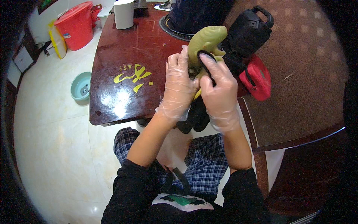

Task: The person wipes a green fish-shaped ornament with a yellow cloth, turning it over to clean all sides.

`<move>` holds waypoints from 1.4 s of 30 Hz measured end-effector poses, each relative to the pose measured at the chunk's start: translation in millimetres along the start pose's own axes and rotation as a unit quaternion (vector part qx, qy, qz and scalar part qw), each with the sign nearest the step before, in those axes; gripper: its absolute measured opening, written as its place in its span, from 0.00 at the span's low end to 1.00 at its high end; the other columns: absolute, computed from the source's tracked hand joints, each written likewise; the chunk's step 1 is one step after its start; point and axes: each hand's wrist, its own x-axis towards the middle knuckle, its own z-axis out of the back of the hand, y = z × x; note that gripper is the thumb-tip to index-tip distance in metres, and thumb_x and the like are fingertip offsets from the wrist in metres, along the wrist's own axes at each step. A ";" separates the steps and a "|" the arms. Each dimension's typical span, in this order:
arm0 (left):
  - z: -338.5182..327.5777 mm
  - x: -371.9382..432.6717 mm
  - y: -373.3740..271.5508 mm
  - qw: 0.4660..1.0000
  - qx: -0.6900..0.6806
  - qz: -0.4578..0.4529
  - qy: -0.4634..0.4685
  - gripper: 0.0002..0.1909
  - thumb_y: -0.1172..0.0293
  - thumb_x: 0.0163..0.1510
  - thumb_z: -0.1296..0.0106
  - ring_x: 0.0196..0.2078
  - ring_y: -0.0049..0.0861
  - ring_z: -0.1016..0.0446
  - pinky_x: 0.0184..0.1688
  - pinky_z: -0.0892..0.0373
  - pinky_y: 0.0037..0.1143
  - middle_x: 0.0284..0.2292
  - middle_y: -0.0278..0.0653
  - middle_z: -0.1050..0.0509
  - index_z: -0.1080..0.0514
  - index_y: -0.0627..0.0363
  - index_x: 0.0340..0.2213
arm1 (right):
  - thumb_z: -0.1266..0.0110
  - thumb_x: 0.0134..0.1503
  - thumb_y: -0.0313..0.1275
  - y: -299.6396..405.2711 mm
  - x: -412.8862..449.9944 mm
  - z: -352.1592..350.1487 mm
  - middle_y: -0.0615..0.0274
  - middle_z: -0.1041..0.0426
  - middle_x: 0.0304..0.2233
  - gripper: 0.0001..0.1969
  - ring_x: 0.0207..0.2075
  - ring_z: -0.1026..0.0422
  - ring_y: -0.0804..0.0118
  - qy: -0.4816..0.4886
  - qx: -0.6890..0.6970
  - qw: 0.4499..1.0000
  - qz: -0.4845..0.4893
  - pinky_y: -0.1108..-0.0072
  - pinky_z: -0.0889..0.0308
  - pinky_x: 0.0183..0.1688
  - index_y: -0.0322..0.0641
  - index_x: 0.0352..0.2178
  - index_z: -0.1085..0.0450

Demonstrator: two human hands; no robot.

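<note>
Both my hands wear clear plastic gloves and are raised over the front edge of the dark red table (pixel 128 56). My left hand (pixel 180 75) grips the left side and lower part of a green, fish-shaped object (pixel 205 39), its curved upper end standing above my fingers. From the right, my right hand (pixel 219 81) holds a narrow black item (pixel 205 63) against the object, the index finger lying along it. What the black item is, I cannot tell. A small yellow piece (pixel 197 94) shows below my hands; the object's lower end is hidden by them.
A black portable speaker (pixel 249 30) and a red pouch (pixel 258 77) lie right of my hands. Behind stand a dark bucket-like container (pixel 193 16) and a white paper roll (pixel 124 15). On the floor at left are a teal basin (pixel 79 81) and a red lidded bucket (pixel 77 28).
</note>
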 end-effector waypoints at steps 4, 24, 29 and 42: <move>-0.4 1.0 1.8 1.000 0.026 -0.005 -0.016 0.42 0.76 0.38 0.38 0.42 0.41 0.33 0.46 0.34 0.35 0.39 0.49 0.36 0.44 0.60 0.55 | 0.49 0.46 0.22 -0.9 -14.3 0.1 0.48 0.28 0.31 0.16 0.33 0.28 0.48 0.025 0.053 0.997 -0.056 0.67 0.31 0.38 0.36 0.39 0.28; -1.5 1.3 -3.4 0.999 0.035 0.019 0.014 0.46 0.74 0.35 0.35 0.45 0.45 0.35 0.49 0.36 0.36 0.42 0.52 0.36 0.45 0.63 0.56 | 0.48 0.48 0.25 -7.7 4.8 20.1 0.53 0.33 0.34 0.26 0.29 0.29 0.49 -0.049 -0.084 0.995 -0.025 0.65 0.31 0.32 0.47 0.51 0.36; 2.3 0.0 9.4 0.999 0.033 0.010 0.006 0.46 0.74 0.35 0.35 0.44 0.46 0.35 0.48 0.36 0.36 0.41 0.52 0.36 0.46 0.62 0.56 | 0.48 0.49 0.25 -7.6 -8.8 2.5 0.53 0.32 0.37 0.27 0.32 0.27 0.48 0.045 -0.125 0.991 0.001 0.65 0.30 0.33 0.54 0.52 0.36; 2.7 -0.9 4.7 0.999 0.039 0.014 0.022 0.46 0.75 0.35 0.36 0.46 0.46 0.35 0.50 0.37 0.35 0.42 0.52 0.37 0.46 0.63 0.57 | 0.48 0.50 0.27 -12.7 0.2 6.1 0.57 0.32 0.33 0.22 0.25 0.27 0.57 0.017 -0.159 0.986 0.042 0.70 0.30 0.24 0.54 0.49 0.33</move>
